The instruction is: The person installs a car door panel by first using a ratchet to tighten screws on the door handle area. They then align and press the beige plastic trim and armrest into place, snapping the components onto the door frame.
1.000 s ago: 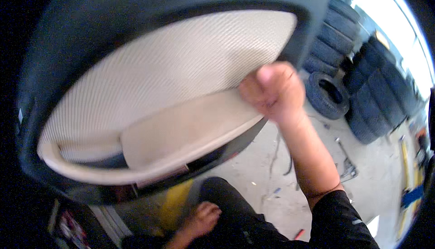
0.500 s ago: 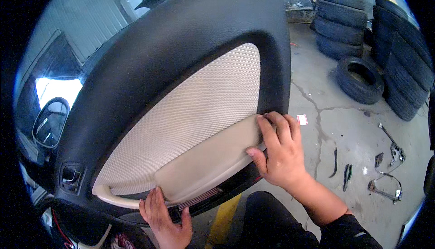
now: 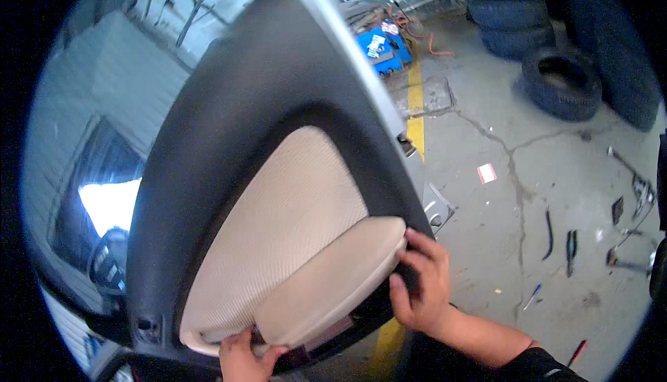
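A black car door panel stands in front of me, with a beige textured insert. Below the insert runs a smooth beige armrest, and a pull handle sits at its lower left. My left hand is closed at the armrest's lower left end, thumb along the lower edge and fingertips by the handle. At the upper right end, my right hand curls its fingers over the armrest's edge, the thumb lower down. Part of that grip is blurred.
Stacked tyres and a loose tyre are at the far right. Pliers, a black strip, a pen, metal mechanism parts and a card lie on the floor. A blue object is beyond the door.
The view has shifted, and the door's pale edge and the blue object now show. My right hand's fingers have slid from the armrest's top to its end edge. My left hand stays near the handle.
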The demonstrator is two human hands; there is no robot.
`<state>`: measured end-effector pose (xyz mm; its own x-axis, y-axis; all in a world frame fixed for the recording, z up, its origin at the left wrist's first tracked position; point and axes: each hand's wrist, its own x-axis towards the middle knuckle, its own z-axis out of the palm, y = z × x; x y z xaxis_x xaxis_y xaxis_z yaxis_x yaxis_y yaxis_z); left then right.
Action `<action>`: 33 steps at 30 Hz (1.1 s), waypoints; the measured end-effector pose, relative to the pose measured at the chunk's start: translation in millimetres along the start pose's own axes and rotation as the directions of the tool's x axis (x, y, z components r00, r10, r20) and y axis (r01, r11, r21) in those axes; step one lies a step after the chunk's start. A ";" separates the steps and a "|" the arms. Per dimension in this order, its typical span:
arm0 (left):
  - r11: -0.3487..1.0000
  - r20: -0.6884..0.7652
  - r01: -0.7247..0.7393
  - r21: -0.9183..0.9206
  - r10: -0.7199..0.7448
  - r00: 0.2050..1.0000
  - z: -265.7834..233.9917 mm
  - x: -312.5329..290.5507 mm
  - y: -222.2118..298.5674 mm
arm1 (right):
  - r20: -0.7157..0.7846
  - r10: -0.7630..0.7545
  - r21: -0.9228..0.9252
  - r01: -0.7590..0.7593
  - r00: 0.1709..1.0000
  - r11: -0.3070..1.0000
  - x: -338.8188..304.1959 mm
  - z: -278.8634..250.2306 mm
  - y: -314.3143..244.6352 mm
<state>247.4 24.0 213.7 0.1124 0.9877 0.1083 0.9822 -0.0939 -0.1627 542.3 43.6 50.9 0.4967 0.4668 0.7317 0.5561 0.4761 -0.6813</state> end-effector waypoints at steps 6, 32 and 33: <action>0.988 0.016 -0.149 -0.051 0.150 0.989 15.9 -1.9 -1.7 | -0.068 0.009 0.188 0.004 0.998 0.982 -36.5 24.5 6.5; 0.981 -0.328 -0.163 -0.106 0.120 0.937 74.6 -15.0 -3.0 | 0.442 -0.510 0.465 0.298 0.738 0.834 -20.9 13.8 -25.4; 0.966 -0.314 -0.184 -0.180 0.120 0.942 78.8 -16.5 -3.9 | 0.615 -0.556 0.501 0.267 0.559 0.823 -6.3 14.3 -39.6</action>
<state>229.8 17.9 135.3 0.2714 0.8796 0.3906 0.9557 -0.2944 -0.0010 507.6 32.5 72.9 -0.4409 0.4545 0.7740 0.2565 0.8902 -0.3766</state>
